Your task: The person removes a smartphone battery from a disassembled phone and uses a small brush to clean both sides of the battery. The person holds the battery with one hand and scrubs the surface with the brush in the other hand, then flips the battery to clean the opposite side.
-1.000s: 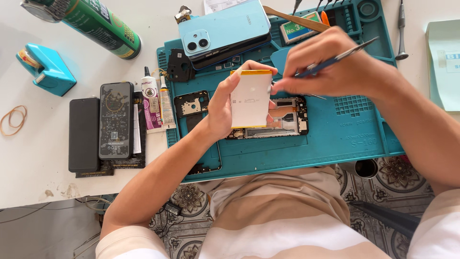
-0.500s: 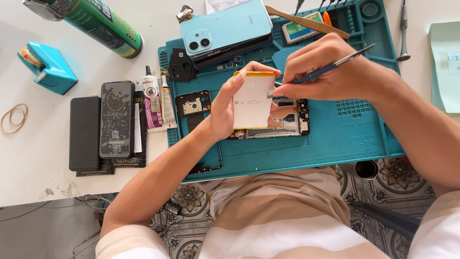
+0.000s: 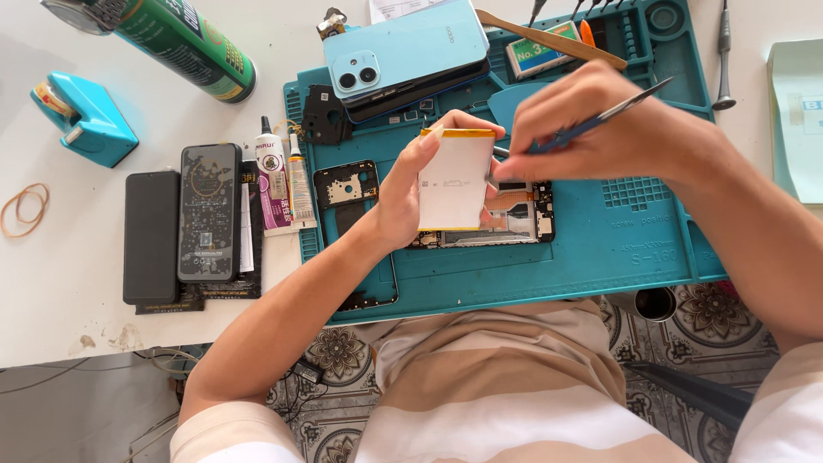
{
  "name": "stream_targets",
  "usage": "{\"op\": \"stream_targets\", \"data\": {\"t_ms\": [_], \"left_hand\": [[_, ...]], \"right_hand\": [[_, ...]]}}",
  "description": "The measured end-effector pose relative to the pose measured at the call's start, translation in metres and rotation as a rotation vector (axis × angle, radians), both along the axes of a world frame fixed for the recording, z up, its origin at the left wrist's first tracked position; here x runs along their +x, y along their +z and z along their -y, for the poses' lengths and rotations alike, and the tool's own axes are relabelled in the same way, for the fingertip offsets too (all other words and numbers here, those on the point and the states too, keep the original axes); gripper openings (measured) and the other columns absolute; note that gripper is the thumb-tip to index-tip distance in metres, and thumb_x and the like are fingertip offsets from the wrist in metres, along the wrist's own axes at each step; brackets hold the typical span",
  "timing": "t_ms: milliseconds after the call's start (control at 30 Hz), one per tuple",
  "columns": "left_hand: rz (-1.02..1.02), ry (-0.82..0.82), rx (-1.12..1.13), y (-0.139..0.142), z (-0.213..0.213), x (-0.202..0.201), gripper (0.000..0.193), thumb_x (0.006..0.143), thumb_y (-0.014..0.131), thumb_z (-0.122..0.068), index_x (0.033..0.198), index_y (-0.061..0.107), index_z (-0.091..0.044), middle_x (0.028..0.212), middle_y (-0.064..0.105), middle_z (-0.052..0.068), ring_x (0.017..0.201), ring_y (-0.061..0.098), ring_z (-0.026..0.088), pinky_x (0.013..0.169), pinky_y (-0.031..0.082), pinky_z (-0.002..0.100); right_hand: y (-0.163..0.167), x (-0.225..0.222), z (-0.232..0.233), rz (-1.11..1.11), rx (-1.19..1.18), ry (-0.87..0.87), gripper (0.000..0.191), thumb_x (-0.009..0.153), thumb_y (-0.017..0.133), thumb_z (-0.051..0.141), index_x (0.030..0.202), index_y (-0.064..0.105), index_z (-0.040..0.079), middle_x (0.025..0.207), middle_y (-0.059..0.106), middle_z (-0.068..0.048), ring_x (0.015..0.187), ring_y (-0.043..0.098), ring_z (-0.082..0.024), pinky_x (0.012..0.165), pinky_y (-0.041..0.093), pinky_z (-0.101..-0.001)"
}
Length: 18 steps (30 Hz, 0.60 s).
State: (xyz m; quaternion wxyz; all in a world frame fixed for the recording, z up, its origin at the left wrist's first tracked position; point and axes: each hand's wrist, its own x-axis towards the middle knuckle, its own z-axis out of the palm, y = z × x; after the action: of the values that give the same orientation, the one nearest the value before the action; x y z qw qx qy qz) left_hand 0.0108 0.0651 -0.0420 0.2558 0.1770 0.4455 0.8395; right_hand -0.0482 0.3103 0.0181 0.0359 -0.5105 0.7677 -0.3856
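1. The left hand (image 3: pixel 403 201) holds a flat white battery (image 3: pixel 455 180) upright above the middle of the teal work mat (image 3: pixel 634 249); the thumb lies on its near long edge and the fingers (image 3: pixel 467 120) wrap round the far side, pinching it.
2. The right hand (image 3: pixel 600 129) comes in from three o'clock, its fingers pressed together around thin tweezers (image 3: pixel 591 124). The tweezers' front end meets the battery's right edge; the tip itself is too small to make out.
3. Directly beneath the battery, on the mat, lies an opened phone frame (image 3: pixel 514 219) with its boards exposed.
4. At twelve o'clock from the hands a light blue phone (image 3: pixel 403 51) lies back-up, overlapping the mat's top edge.
5. At nine o'clock, on the white counter (image 3: pixel 77 317), stand two small glue tubes (image 3: pixel 283 180), then two dark phones (image 3: pixel 180 223) lying side by side.
6. Further out at ten o'clock sit a teal tape dispenser (image 3: pixel 86 120) and a green spray can (image 3: pixel 184 43) on its side; a rubber band (image 3: pixel 24 210) lies at the far left edge.
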Motion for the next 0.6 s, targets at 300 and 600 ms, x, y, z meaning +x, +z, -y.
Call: {"op": "stream_targets", "data": {"t_ms": [300,600], "left_hand": [[0.023,0.006,-0.012,0.0,0.0013,0.0001,0.072,0.101,0.051,-0.059,0.141,0.05,0.0,0.116,0.06,0.018,0.1,0.07,0.023,0.081,0.065,0.041],[0.021,0.009,-0.007,-0.0011,0.001,0.0005,0.072,0.1,0.051,-0.06,0.141,0.05,-0.001,0.118,0.062,0.018,0.101,0.071,0.023,0.083,0.065,0.041]], "right_hand": [[0.0025,0.0019,0.0022,0.004,0.021,-0.015,0.018,0.084,0.085,0.018,0.075,0.075,0.006,0.064,0.065,-0.003,0.054,0.057,-0.013,0.049,0.042,-0.029],[0.0041,0.002,0.0016,-0.007,0.004,0.006,0.016,0.085,0.083,0.017,0.077,0.075,0.005,0.067,0.066,-0.004,0.056,0.059,-0.014,0.052,0.043,-0.0277]]}}
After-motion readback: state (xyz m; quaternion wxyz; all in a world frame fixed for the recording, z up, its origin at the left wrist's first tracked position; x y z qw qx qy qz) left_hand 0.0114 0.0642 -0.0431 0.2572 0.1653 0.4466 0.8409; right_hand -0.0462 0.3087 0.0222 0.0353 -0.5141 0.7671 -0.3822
